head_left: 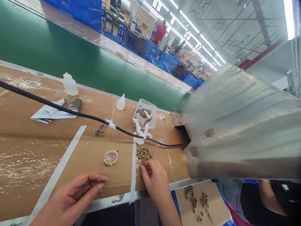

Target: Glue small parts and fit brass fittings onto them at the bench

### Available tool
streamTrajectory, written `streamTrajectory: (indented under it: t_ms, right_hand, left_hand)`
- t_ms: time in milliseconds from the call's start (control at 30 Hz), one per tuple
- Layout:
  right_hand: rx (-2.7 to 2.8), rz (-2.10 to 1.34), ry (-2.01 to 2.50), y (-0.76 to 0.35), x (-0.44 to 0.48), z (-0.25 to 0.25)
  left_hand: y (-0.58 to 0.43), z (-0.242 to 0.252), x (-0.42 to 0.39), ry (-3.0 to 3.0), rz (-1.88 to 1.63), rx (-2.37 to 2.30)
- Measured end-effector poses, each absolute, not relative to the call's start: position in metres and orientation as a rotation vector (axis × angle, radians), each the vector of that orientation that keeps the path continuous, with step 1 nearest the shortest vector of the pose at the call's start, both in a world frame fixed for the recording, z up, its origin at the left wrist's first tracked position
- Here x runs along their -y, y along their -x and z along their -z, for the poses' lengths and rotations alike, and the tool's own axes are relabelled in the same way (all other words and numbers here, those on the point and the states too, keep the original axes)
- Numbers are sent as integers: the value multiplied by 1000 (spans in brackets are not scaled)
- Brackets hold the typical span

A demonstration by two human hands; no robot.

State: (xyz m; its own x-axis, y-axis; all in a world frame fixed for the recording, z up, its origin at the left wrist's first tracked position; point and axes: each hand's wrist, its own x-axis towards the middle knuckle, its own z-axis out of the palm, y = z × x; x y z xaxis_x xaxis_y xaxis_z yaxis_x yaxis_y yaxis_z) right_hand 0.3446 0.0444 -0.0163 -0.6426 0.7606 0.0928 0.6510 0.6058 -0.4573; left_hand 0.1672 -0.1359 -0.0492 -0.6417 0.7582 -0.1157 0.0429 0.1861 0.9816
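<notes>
My left hand (75, 196) is at the lower left, its fingertips pinched on a small metal part (102, 181). My right hand (154, 179) rests on the cardboard-covered bench (30, 166), fingertips against a heap of small brass terminals (144, 154). Whether those fingers hold a piece is hidden. Between my hands lies a round clear plastic lid (110, 158) with a thin yellowish bit inside. A few wired terminals (98, 132) lie farther up, beside a black cable (77, 113) taped down with white tape. Behind them stands a clear plastic box (145, 113) of scraps.
Two white plastic squeeze bottles (70, 85) stand at the bench's back edge, before a green conveyor belt (70, 53). A large metal hood (237, 125) juts in at right. Below, a person (261, 201) sits beside cardboard (202, 204) holding more brass parts. Blue crates (164, 61) stand far off.
</notes>
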Motion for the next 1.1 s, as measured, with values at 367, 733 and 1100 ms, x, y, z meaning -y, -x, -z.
streamTrajectory:
  t_ms: [367, 733, 1100]
  right_hand:
    - [2751, -280, 1023, -349, -44, 12]
    - [2689, -461, 738, -361, -41, 18]
    - [1468, -2012, 1075, -340, -12, 26]
  left_hand:
    - [-168, 38, 140, -800, -1439, -1712]
    - [-168, 66, 144, -717, -1473, -1672]
    - [-171, 56, 142, -817, -1425, -1680]
